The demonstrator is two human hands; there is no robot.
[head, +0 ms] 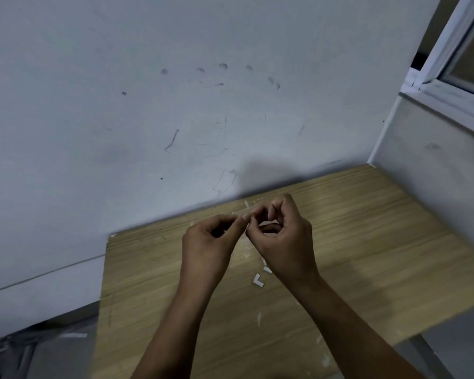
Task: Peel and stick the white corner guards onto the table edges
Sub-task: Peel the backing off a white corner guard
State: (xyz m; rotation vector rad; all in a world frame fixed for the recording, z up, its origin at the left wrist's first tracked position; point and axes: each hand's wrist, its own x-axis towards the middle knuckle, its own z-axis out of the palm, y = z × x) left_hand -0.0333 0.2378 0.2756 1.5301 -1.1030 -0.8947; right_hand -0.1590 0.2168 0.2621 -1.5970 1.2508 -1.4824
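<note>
While pinching a small white corner guard (247, 220) between fingertips above the table (367, 242), both hands meet at one spot. Left hand (210, 243): thumb and forefinger curled, tips closed on the guard's near edge. Right hand (281, 236): fingers curled inward, tips on the same piece; looks like picking at the backing, though too small and blurred to confirm a separated layer. Guard held just over the table's far edge, near the wall (148, 105).

Outward from the grip: one spare guard (257, 280), white and L-shaped, lying flat on the table just below the right hand. Second white piece (267, 269) touching the right wrist's outline, partly hidden; guard or peeled backing, cannot tell. Pale scraps or glue residue (259, 318) scattered farther down the table and near its far edge.

Progress, judged: peeling stage on the current piece, not yet stuck. Far-left table corner (112, 236) shows a small white fleck, possibly a fitted guard, not certain. Far-right corner against the window ledge (435, 105): nothing visible on it. Near corners out of view. Remaining: finish peel, press onto a corner, repeat with the spare.
</note>
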